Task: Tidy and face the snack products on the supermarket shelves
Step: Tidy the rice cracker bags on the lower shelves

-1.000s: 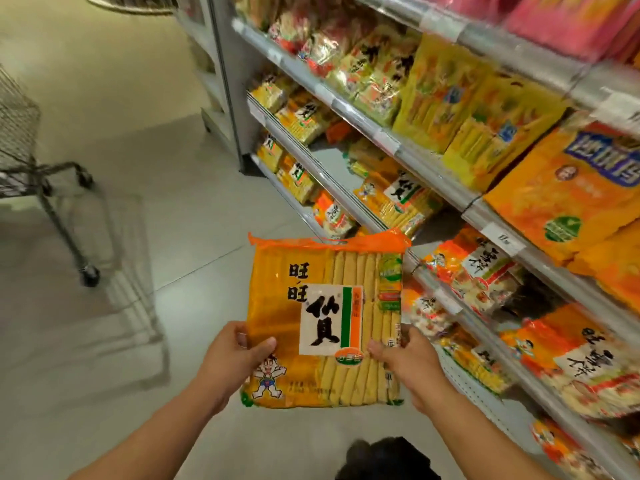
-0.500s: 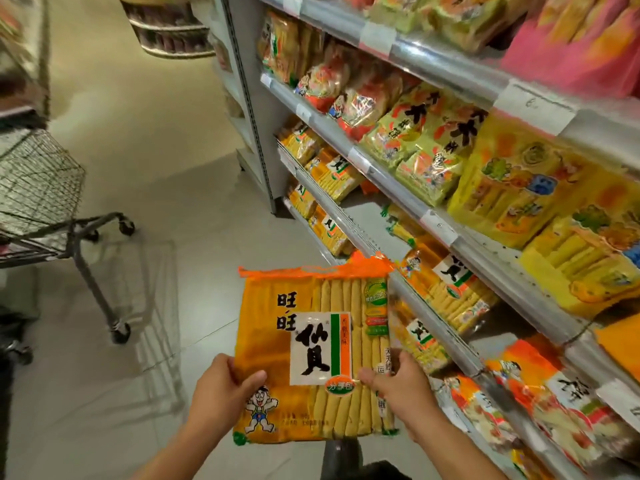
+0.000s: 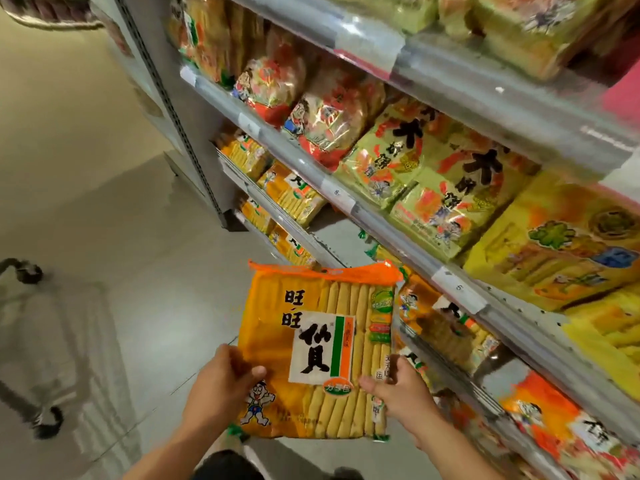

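Note:
I hold a large orange rice-cracker pack (image 3: 318,344) upright in front of me, label facing me. My left hand (image 3: 221,382) grips its lower left edge, thumb on the front. My right hand (image 3: 398,393) grips its lower right edge. The pack hangs over the aisle floor, just left of the grey shelf rail (image 3: 408,244). Similar orange packs (image 3: 446,330) lie on the shelf right behind its right edge, and more orange packs (image 3: 287,192) sit further along that shelf.
Green-yellow snack bags (image 3: 415,174) and red bags (image 3: 311,112) fill the shelf above. Yellow bags (image 3: 561,244) lie at right. A shopping cart's wheel (image 3: 48,420) and frame stand on the floor at left. A bare patch of shelf (image 3: 339,237) shows behind the pack's top.
The view has tilted up and moved closer to the shelves. The pack has risen towards the shelf rail with both hands still on its lower edges. The cart has slid out to the left.

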`<action>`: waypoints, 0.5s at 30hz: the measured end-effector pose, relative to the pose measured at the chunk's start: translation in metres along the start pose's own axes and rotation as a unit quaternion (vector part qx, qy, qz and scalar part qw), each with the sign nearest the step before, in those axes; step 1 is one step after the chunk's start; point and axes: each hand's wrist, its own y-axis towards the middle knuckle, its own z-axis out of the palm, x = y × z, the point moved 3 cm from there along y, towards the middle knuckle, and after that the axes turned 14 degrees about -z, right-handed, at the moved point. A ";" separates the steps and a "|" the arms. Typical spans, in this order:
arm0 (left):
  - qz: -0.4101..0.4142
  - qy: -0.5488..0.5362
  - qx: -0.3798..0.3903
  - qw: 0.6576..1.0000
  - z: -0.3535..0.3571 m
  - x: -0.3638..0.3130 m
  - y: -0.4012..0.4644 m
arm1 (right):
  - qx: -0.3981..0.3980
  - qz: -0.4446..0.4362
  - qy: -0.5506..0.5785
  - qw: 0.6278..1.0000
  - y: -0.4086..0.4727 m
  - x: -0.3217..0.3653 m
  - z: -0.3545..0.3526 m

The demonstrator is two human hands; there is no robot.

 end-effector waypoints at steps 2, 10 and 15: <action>0.012 0.012 0.035 0.999 -0.004 -0.013 0.049 | -0.022 0.031 -0.008 0.999 0.019 -0.002 0.017; 0.089 0.151 0.084 0.981 -0.006 -0.094 0.215 | -0.152 0.108 0.041 0.982 0.090 0.000 0.071; 0.165 0.153 0.147 0.963 0.027 -0.167 0.266 | -0.245 0.072 0.023 0.967 0.158 0.006 0.056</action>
